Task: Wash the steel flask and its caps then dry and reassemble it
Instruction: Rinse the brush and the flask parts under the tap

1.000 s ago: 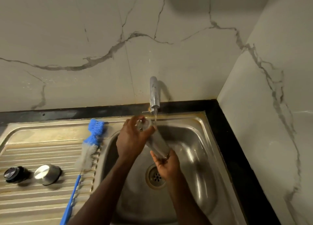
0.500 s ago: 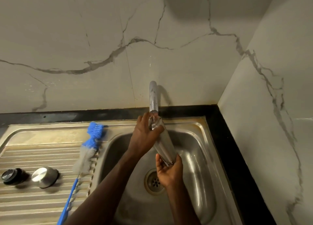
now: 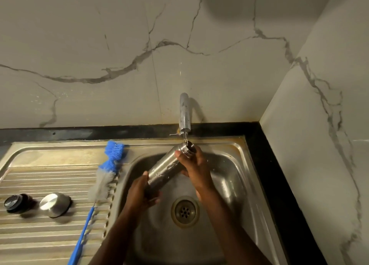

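Observation:
The steel flask (image 3: 165, 166) is tilted over the sink basin (image 3: 235, 176), with its open mouth up and to the right under the tap (image 3: 184, 113). A thin stream of water runs onto the mouth. My right hand (image 3: 194, 165) grips the flask at its neck. My left hand (image 3: 140, 193) holds the bottom end, which it partly hides. A black inner cap (image 3: 18, 202) and a steel outer cap (image 3: 55, 203) lie side by side on the ribbed drainboard (image 3: 40, 234) at the left.
A bottle brush (image 3: 103, 180), with a blue and grey head and a long blue handle, lies along the drainboard's right edge beside the basin. The drain (image 3: 184, 210) sits below the hands. A black counter strip (image 3: 279, 184) and marble walls close in the back and right.
The hands have swapped ends: my left hand went from the flask's neck to its bottom, my right hand from the bottom to the neck. The flask now leans the other way.

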